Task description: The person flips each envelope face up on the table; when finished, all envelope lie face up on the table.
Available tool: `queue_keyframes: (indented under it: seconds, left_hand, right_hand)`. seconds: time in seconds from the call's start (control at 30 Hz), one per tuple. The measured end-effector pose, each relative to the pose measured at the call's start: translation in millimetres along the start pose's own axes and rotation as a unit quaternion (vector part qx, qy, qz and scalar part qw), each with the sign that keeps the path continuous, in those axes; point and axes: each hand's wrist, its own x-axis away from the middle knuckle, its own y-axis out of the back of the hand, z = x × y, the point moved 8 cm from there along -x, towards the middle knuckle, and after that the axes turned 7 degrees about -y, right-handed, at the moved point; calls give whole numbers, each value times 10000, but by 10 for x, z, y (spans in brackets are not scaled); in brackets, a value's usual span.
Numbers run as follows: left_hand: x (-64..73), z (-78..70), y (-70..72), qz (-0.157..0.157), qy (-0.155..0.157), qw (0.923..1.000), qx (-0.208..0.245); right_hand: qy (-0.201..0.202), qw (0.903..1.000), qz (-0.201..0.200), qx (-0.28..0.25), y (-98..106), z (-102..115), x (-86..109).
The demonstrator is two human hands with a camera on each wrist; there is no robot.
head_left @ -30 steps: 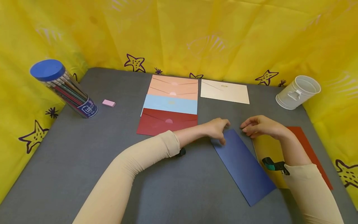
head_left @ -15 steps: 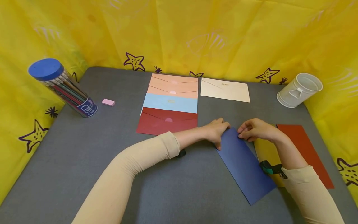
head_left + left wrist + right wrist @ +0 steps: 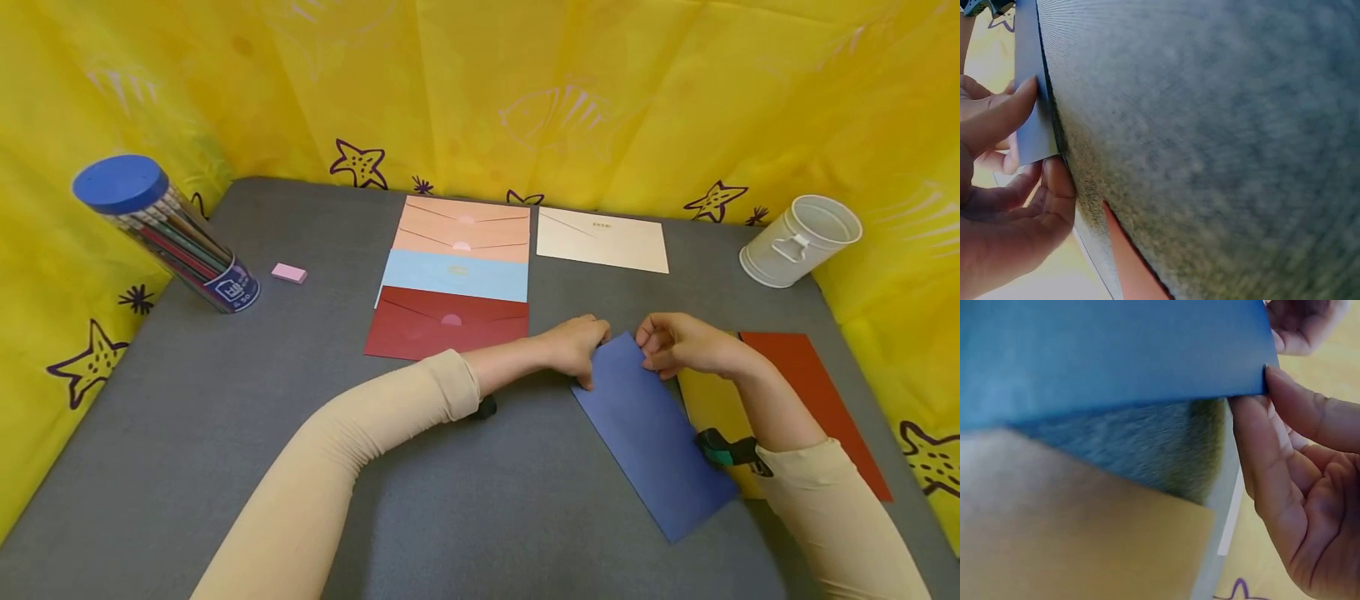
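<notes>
I watch the blue envelope (image 3: 645,442) on the table (image 3: 450,517), right of the dark red envelope (image 3: 450,325) and nearer than it. The left hand (image 3: 573,346) pinches its far end on the side toward the dark red envelope, the right hand (image 3: 678,342) on the opposite side, likely to keep it straight. Farther right lies the yellow envelope (image 3: 708,400); whether they overlap, I can't tell.

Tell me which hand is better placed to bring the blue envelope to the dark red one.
Probably the left hand: it pinches the blue envelope on the side nearer the dark red envelope. The right hand pinches the opposite side, farther away.
</notes>
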Motion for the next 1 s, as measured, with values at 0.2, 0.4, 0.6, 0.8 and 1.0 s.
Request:
queue_keyframes:
  seconds: [0.2,0.4,0.6,0.8,1.0]
  left_hand:
    - [22,87,110,-259,71,9950,964]
    - [101,229,253,-406,326,9707,2348]
    - [212,471,506,-813,614,9409,3230]
    - [301,725,749,-1292,856,9170,3677]
    - [383,941,875,-1545,1164,8834,4268]
  right_hand:
    - [266,9994,-213,95,67,131,38]
    - [239,9993,-225,172,119,154,81]
    - [235,9963,-552,612,237,159,137]
    - [194,9909,-944,937,399,131,187]
    - [-22,9935,-1095,315,528,33,204]
